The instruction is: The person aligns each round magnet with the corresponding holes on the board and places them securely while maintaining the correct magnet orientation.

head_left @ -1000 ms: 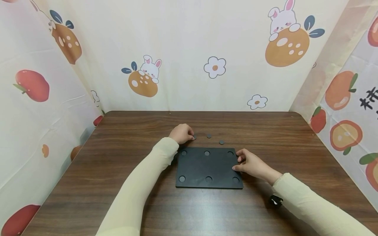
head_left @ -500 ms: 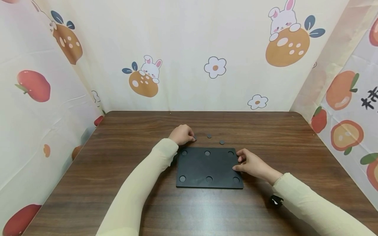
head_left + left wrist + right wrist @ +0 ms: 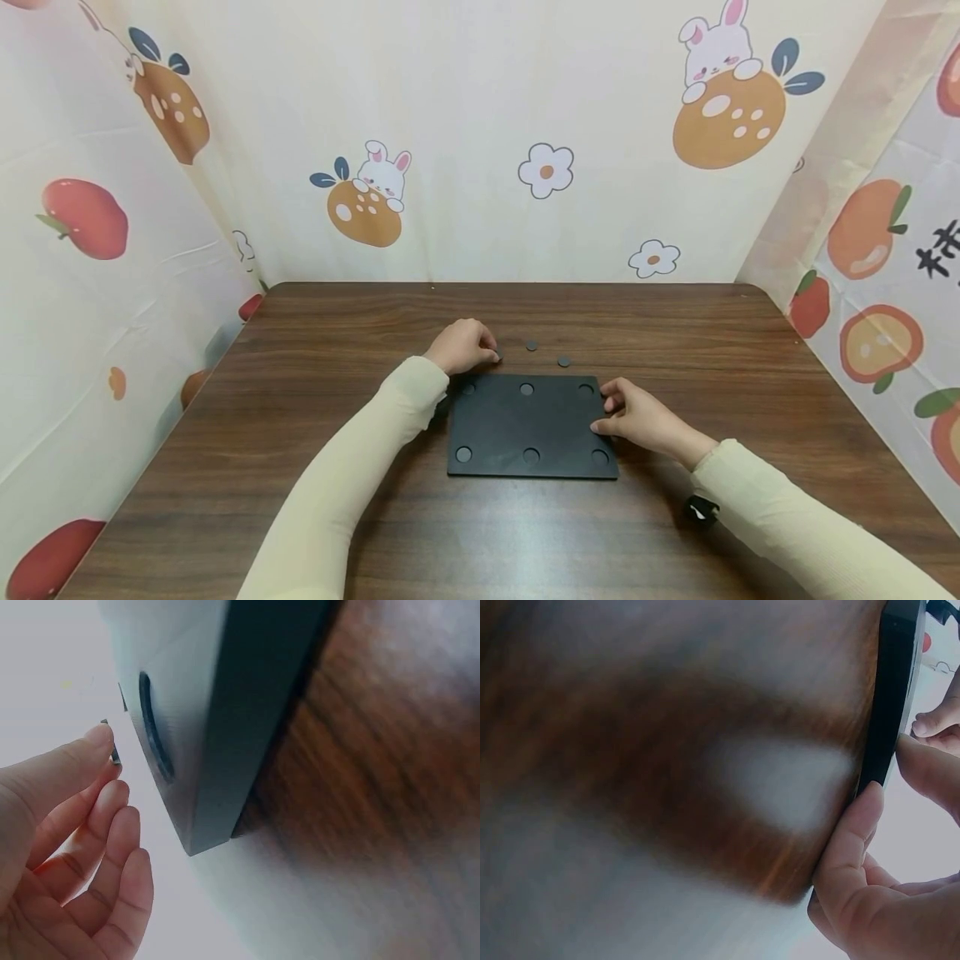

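Beyond the far left corner of a flat black board (image 3: 534, 425), my left hand (image 3: 459, 346) pinches a small dark disc (image 3: 498, 356) between thumb and forefinger. In the left wrist view only a thin edge of that disc (image 3: 115, 756) shows past the thumb tip. The other fingers of this hand are curled loosely beneath. My right hand (image 3: 637, 417) holds the board's right edge, its thumb on the top face and its fingers against the side. Round recesses line the board's near and far edges; the near left one (image 3: 463, 455) looks lighter than the others.
Two more dark discs lie behind the board, one farther back (image 3: 531, 345) and one nearer its far edge (image 3: 563, 362). The brown wood-grain table (image 3: 360, 325) ends at a printed curtain (image 3: 465, 208) at the back and sides.
My left hand has shifted slightly right and toward the board, and the pinched disc has come with it. The right hand and board stay in place.
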The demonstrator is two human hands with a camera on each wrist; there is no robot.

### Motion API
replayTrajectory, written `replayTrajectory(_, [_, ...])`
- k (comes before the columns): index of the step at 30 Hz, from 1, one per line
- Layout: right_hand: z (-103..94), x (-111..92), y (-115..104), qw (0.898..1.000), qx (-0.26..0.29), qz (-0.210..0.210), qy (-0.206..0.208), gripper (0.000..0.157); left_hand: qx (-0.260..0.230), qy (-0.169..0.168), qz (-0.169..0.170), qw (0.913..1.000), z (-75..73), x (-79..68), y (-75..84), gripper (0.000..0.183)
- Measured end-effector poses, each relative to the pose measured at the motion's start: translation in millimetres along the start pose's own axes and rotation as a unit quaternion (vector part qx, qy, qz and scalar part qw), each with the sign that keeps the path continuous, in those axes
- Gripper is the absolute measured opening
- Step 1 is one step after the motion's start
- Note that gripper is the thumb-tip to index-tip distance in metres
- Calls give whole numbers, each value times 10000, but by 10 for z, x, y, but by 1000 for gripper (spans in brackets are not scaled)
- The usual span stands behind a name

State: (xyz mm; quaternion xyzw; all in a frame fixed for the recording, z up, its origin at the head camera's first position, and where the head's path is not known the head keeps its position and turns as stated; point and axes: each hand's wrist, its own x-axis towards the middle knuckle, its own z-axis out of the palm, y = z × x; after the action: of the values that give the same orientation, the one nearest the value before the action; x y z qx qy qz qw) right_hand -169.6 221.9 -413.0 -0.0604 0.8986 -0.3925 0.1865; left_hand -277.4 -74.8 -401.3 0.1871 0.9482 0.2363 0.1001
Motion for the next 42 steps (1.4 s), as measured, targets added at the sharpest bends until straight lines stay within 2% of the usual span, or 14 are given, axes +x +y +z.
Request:
replayTrajectory(12, [2,-7,0,10000,5,1,-18,61,-131,41,101,9999,-23,-112,-4,14])
replayTrajectory(19, [-3,-14,-6,10000,21,15,-28,62,-203,-62,183,9996,-24,-193,44,12])
replayTrajectory(34, [-15,-10,-10,10000,60,24,-57,63,-152,61,507,9986,5,-380,130,17])
replayTrajectory(42, [-11,-6,-8,10000,52,19,-52,64,-45,-29,696,9976,31,-472,186,16])
